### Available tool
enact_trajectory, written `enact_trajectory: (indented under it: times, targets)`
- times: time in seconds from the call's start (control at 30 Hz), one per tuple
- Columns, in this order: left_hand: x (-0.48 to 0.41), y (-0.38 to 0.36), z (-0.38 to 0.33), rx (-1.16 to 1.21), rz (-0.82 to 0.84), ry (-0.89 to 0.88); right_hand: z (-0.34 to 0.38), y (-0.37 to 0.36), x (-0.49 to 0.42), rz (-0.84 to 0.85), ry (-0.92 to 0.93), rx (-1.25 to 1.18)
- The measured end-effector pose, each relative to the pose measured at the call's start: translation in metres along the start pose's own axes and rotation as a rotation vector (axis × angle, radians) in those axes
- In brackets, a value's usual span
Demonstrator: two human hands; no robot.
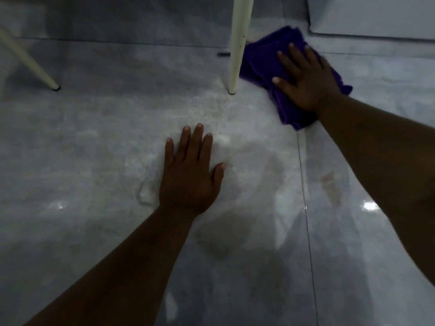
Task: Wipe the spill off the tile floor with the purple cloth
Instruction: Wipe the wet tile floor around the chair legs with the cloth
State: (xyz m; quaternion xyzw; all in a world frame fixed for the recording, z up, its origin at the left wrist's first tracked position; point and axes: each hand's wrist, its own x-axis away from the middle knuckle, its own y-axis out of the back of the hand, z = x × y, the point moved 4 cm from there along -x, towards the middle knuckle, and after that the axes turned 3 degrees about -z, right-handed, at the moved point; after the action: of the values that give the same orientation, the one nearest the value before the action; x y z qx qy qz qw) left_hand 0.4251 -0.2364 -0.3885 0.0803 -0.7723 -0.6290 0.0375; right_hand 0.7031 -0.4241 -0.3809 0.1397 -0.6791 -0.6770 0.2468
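The cloth (263, 64) lies bunched on the floor (94, 142) just right of a chair leg (239, 43), pinned under the right hand (306, 78), whose fingers (286, 61) are spread flat on it, not gripping. It looks soft and light, likely damp, best pressed under the palm. The left hand (188, 175) rests flat, holding nothing; no containers show, and in this dim view the spill seems a faint reddish smear (330, 184).

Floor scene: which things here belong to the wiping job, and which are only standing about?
Belong to the job:
- purple cloth, under the flat right hand
- tile floor
- left hand, flat on the floor

Only standing about:
- near white leg
- far white leg
- small dark object, too blurred to tell
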Motion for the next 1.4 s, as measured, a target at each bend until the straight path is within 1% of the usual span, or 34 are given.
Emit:
enact_trajectory:
  times: [0.07,0.1,0.17,0.23,0.3,0.4,0.47,0.53,0.6,0.63,0.67,0.77,0.87,0.93,1.0,1.1,1.23,1.27,1.3,1.33,1.4]
  targets:
    - [-0.001,0.0,0.001,-0.009,0.017,0.004,-0.018,-0.004,0.028,0.005,-0.081,-0.007]
    - [-0.002,0.0,0.001,-0.011,0.025,0.007,-0.019,-0.006,0.045,0.011,-0.08,0.0]
    - [-0.002,0.002,0.001,-0.014,0.034,0.008,-0.002,-0.01,0.085,0.015,0.014,0.026]
    - [-0.002,0.003,0.0,-0.013,0.053,0.004,0.029,-0.017,0.139,0.071,0.205,0.075]
    - [-0.001,0.003,0.002,-0.011,0.071,0.008,0.059,-0.032,0.21,0.138,0.451,0.112]
    - [0.003,0.004,0.005,-0.014,0.092,0.015,0.093,-0.056,0.342,0.173,0.829,0.088]
    - [0.003,0.005,0.004,-0.014,0.086,0.005,0.096,-0.057,0.409,0.178,1.031,0.04]
    - [0.002,0.005,0.004,-0.033,0.077,0.006,0.08,-0.051,0.426,0.173,1.162,-0.06]
    - [0.001,0.003,0.003,-0.053,0.082,0.006,0.047,-0.047,0.408,0.2,1.22,-0.067]
    - [0.001,0.003,0.002,-0.057,0.08,0.007,0.027,-0.046,0.39,0.212,1.192,-0.041]
    - [0.001,0.003,0.001,-0.057,0.077,0.009,0.006,-0.044,0.365,0.213,1.122,-0.008]
    - [0.004,0.003,-0.001,-0.054,0.081,0.013,-0.049,-0.032,0.27,0.145,0.824,0.082]
    - [0.008,0.003,-0.002,-0.053,0.08,0.004,-0.073,-0.015,0.167,0.092,0.595,0.159]
    - [0.004,0.004,-0.003,-0.075,0.053,-0.013,-0.082,-0.004,0.107,0.073,0.451,0.17]
    - [0.002,0.003,-0.002,-0.099,0.048,-0.02,-0.09,0.006,0.065,0.078,0.295,0.137]
    - [0.001,0.003,-0.002,-0.095,0.051,-0.011,-0.108,0.01,0.042,0.026,0.049,0.056]
    - [0.001,0.003,0.0,-0.108,0.045,-0.007,-0.121,-0.003,0.068,-0.045,-0.356,-0.054]
    - [0.001,0.003,0.0,-0.112,0.042,-0.01,-0.119,-0.008,0.084,-0.043,-0.408,-0.062]
    - [0.001,0.004,0.0,-0.112,0.043,-0.012,-0.114,-0.011,0.104,-0.05,-0.396,-0.051]
    - [0.001,0.003,0.0,-0.108,0.049,-0.011,-0.108,-0.014,0.128,-0.061,-0.323,-0.032]
    - [0.002,0.004,-0.001,-0.108,0.057,-0.012,-0.09,-0.019,0.191,-0.013,-0.089,-0.009]
